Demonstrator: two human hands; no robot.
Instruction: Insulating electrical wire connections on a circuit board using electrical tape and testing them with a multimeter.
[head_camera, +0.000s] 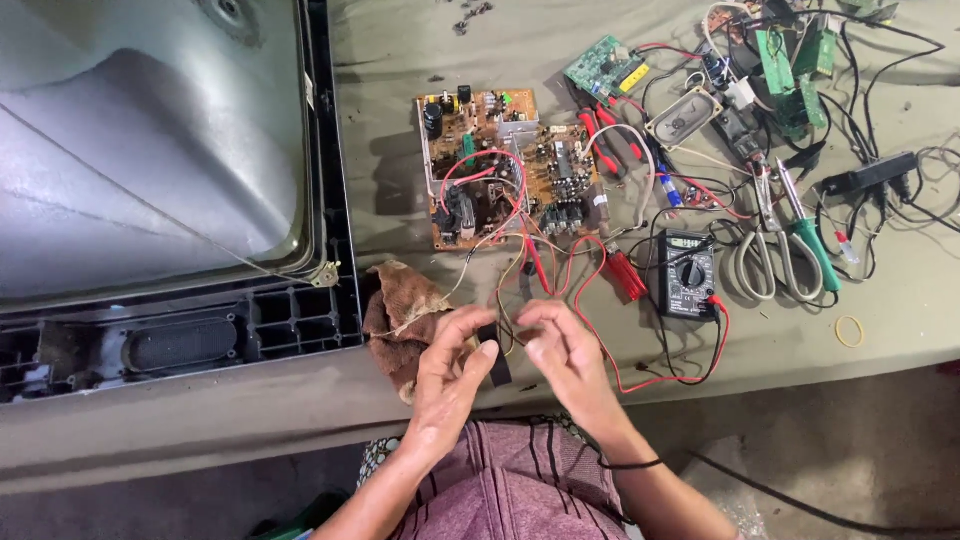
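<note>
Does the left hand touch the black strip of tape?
Touching. The head view shows the left hand pinching the black strip of tape with its thumb.

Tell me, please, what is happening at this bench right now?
A person sits at a workbench, both hands working a small black piece with thin wires between them: the left hand pinches it while the right hand closes on it from the other side. The wires run up to a brown circuit board. A brown rag lies by the left hand, a multimeter to the right, and an opened television on the left.
</note>
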